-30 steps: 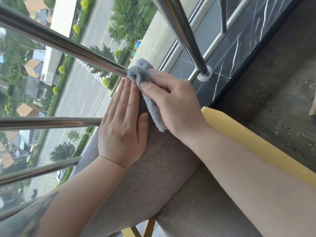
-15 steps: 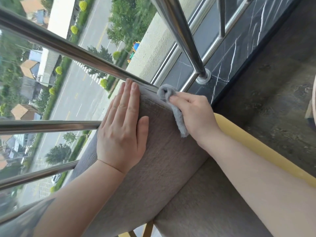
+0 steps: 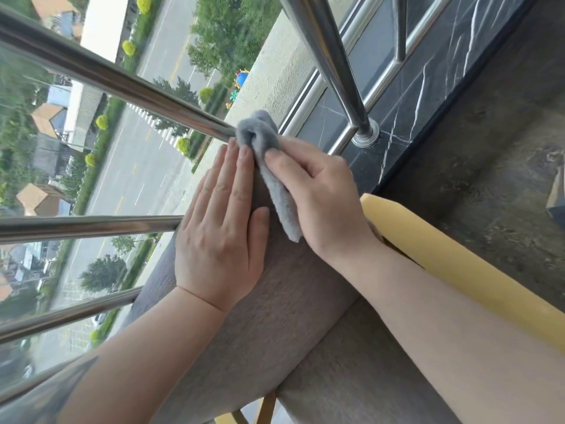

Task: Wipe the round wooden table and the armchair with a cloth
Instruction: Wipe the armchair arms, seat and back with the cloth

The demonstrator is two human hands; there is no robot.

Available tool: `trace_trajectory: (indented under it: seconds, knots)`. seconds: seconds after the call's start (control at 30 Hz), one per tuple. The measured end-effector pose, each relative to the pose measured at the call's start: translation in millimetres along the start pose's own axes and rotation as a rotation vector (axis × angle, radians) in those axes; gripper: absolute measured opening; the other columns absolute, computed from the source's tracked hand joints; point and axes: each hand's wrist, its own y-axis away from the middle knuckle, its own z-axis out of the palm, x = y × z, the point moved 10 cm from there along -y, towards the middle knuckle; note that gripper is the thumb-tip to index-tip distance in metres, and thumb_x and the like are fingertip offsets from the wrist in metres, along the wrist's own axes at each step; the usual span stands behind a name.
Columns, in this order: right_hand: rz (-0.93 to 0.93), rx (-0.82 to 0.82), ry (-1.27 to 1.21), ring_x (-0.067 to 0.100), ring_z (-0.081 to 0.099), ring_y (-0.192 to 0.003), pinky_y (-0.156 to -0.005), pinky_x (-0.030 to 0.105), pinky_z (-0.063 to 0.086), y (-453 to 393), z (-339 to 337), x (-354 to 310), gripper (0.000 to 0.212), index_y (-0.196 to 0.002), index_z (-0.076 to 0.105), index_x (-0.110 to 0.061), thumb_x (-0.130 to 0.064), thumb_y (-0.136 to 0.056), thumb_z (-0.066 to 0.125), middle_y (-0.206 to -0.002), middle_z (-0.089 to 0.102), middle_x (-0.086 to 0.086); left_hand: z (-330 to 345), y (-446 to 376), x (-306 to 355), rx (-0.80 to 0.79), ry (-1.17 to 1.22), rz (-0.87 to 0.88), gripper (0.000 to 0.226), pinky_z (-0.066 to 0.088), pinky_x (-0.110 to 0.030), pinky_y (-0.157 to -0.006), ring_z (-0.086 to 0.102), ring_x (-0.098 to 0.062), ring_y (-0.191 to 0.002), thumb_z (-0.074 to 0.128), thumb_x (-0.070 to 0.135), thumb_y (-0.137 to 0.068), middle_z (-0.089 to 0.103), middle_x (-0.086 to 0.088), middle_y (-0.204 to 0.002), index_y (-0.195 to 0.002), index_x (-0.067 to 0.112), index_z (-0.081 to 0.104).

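Note:
The armchair's grey upholstered backrest [image 3: 275, 301] fills the lower middle, with its seat cushion [image 3: 351, 377] below right. My right hand [image 3: 318, 194] is closed on a bunched grey cloth [image 3: 266, 154], pressing it on the backrest's top edge. My left hand [image 3: 220, 231] lies flat, fingers together, on the backrest just left of the cloth, fingertips touching it. A yellow wooden armrest [image 3: 458, 264] runs along the chair's right side, partly under my right forearm. The round wooden table is out of sight.
Steel railing bars [image 3: 107, 78] stand close behind the chair, with a post foot [image 3: 365, 136] on a dark marble sill [image 3: 428, 87]. A street far below shows through the bars. Dark stone floor [image 3: 489, 148] lies to the right.
My right hand slid the cloth right along the backrest's top edge, then back left and up next to my left fingertips. My left hand stayed flat on the backrest.

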Motion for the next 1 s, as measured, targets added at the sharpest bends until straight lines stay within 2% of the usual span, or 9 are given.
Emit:
trace_trajectory:
  seconds: [0.07,0.17,0.33,0.5,0.6,0.7,0.83,0.9,1.0]
  knots:
    - [0.12,0.055,0.11,-0.002,0.057,-0.076,-0.075,0.02,0.044,9.1,-29.5,34.4,0.026,-0.079,0.068,-0.032,-0.024,-0.097,0.051,-0.073,0.062,-0.019,0.8,0.1,0.1,-0.009,-0.007,-0.003,0.049,0.035,-0.046,-0.112,0.035,-0.033,-0.139,0.032,0.023,-0.103,0.038,-0.022,-0.146,-0.141,-0.008,0.032]
    - [0.332,0.081,0.233,0.011,0.047,-0.058,-0.065,0.033,0.043,7.8,-49.4,68.8,0.036,-0.059,0.056,-0.015,-0.027,-0.094,0.052,-0.052,0.046,0.0,1.1,0.9,0.0,-0.013,-0.004,-0.008,0.049,0.035,-0.046,-0.112,0.034,-0.032,-0.14,0.031,0.023,-0.103,0.038,-0.022,-0.147,-0.142,-0.008,0.031]
    - [0.052,-0.005,-0.013,0.008,0.062,-0.104,-0.095,0.03,0.044,-0.6,-4.5,17.7,0.026,-0.103,0.073,-0.017,-0.023,-0.095,0.049,-0.102,0.071,-0.007,-0.3,-0.5,0.3,0.001,-0.005,0.0,0.048,0.035,-0.045,-0.112,0.035,-0.033,-0.139,0.03,0.022,-0.104,0.037,-0.021,-0.146,-0.141,-0.009,0.032]
    - [0.382,0.075,0.242,0.014,0.046,-0.058,-0.063,0.036,0.038,0.1,-51.8,86.2,0.035,-0.058,0.056,-0.016,-0.04,-0.082,0.047,-0.053,0.049,0.006,-0.2,2.0,0.7,-0.008,-0.016,-0.011,0.049,0.035,-0.044,-0.112,0.034,-0.031,-0.14,0.03,0.023,-0.103,0.034,-0.017,-0.148,-0.142,-0.008,0.033]
    - [0.151,-0.053,0.239,0.016,0.057,-0.074,-0.072,0.035,0.041,-17.4,-9.7,37.9,0.032,-0.073,0.068,-0.017,-0.032,-0.09,0.046,-0.07,0.064,-0.002,-0.3,1.3,0.5,0.001,-0.024,-0.004,0.049,0.038,-0.047,-0.11,0.035,-0.032,-0.14,0.029,0.023,-0.104,0.032,-0.016,-0.148,-0.141,-0.009,0.034]
    - [0.053,0.041,0.057,0.007,0.06,-0.073,-0.073,0.027,0.045,0.6,-19.8,34.2,0.025,-0.085,0.072,-0.022,-0.022,-0.095,0.049,-0.065,0.064,-0.009,1.1,1.2,1.3,-0.009,-0.01,-0.005,0.049,0.037,-0.047,-0.11,0.035,-0.033,-0.139,0.029,0.022,-0.104,0.033,-0.018,-0.148,-0.141,-0.009,0.033]
    - [0.397,0.088,0.26,0.009,0.031,-0.047,-0.057,0.03,0.028,-1.5,-45.8,78.2,0.048,-0.041,0.047,-0.022,-0.027,-0.088,0.054,-0.039,0.03,-0.008,-1.2,2.6,0.4,0.0,-0.022,-0.017,0.049,0.038,-0.047,-0.109,0.034,-0.03,-0.14,0.031,0.022,-0.104,0.032,-0.015,-0.149,-0.142,-0.007,0.034]
    - [0.205,0.068,0.273,0.009,0.042,-0.054,-0.057,0.03,0.032,-14.3,-18.3,32.7,0.045,-0.048,0.055,-0.025,-0.023,-0.092,0.052,-0.045,0.042,-0.012,-1.7,2.1,0.4,0.003,-0.018,-0.023,0.048,0.038,-0.047,-0.109,0.033,-0.029,-0.141,0.03,0.022,-0.104,0.03,-0.014,-0.149,-0.143,-0.006,0.033]
    - [-0.128,0.157,0.092,0.008,0.063,-0.093,-0.082,0.026,0.049,3.0,-4.5,-4.4,0.025,-0.096,0.073,-0.015,-0.018,-0.096,0.048,-0.095,0.07,-0.007,0.8,0.0,2.8,-0.029,0.018,-0.006,0.047,0.034,-0.047,-0.112,0.032,-0.032,-0.141,0.029,0.021,-0.104,0.032,-0.018,-0.15,-0.143,-0.005,0.033]
